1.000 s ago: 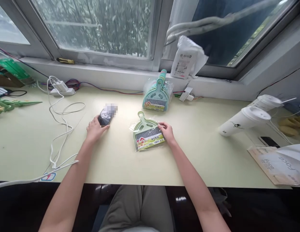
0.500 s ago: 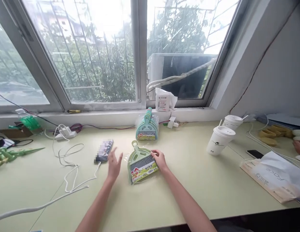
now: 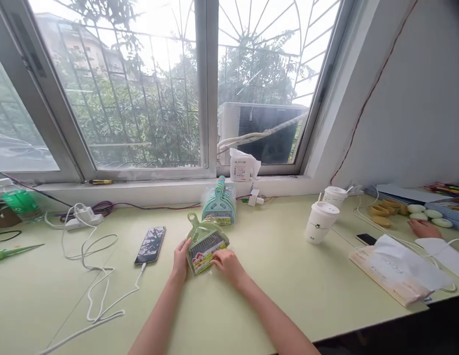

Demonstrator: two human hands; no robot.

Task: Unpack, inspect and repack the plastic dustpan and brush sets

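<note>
Head view: the right hand [image 3: 229, 264] pinches the lower edge of the wrapped dustpan set [image 3: 206, 240], the left hand [image 3: 180, 260] grips its left side (it is tilted, over the desk [image 3: 284, 261]); stacked dustpans [image 3: 218, 206] stand behind it.

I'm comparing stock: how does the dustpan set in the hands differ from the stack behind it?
The held dustpan set is yellowish green; the stack is teal in front. The held dustpan set is single, while the stack has several. The left hand and right hand touch the held dustpan set; neither touches the stack. Both show grey bristles and printed labels.
</note>
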